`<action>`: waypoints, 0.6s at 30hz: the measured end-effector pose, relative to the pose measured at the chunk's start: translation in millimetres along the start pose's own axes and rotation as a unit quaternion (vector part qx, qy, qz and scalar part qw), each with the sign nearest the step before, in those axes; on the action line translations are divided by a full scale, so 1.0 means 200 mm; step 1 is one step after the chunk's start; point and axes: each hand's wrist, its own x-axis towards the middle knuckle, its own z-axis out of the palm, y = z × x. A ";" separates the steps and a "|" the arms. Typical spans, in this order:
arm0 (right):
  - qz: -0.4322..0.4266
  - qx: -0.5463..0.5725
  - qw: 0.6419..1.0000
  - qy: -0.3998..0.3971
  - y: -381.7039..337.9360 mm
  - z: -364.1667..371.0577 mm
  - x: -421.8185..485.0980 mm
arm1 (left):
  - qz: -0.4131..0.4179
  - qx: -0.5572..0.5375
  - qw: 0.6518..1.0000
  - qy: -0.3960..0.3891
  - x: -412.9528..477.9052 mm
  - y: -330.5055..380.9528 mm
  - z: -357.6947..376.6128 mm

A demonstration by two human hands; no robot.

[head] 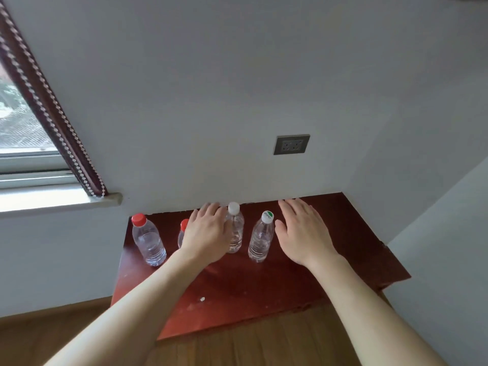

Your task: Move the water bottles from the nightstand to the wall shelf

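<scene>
Head view, bedside corner — two onlookers compare notes.

— Where's the free room? The nightstand (264, 291) backs flush against the grey wall (237, 88), a side wall closing its right edge. Its front half lies bare, and wood floor (250, 347) opens below it.

— And the bottles? Four stand upright toward the back: a red-capped bottle (148, 239) at the left edge, a second red-capped bottle (183, 232) mostly hidden behind the left hand (207, 233), a white-capped bottle (235, 231) near the wall, and a green-marked cap bottle (261, 237) just beside it.

— The hands? Both open, fingers spread flat, holding nothing. The left sits just beside the white-capped bottle; whether it touches, I cannot tell. The right hand (301, 231) hovers to the right of the green-marked cap bottle, apart from it.

— Surfaces? Clear ribbed plastic, water inside; glossy, scuffed red-brown tabletop; a grey socket plate (291, 144) above; a beaded curtain edge (52, 107) by the window.
</scene>
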 end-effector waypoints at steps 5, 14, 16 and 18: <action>-0.037 0.012 0.999 0.031 -0.04 -0.10 -0.02 | -0.023 0.042 0.999 0.002 -0.10 0.04 -0.18; -0.162 0.039 0.985 0.054 -0.23 -0.21 0.05 | -0.118 0.069 0.989 0.051 -0.34 0.00 -0.48; -0.193 0.047 0.979 0.048 -0.34 -0.22 0.07 | -0.146 0.077 0.984 0.069 -0.44 -0.06 -0.55; -0.223 0.058 0.972 0.047 -0.48 -0.23 0.07 | -0.176 0.084 0.978 0.079 -0.55 -0.13 -0.64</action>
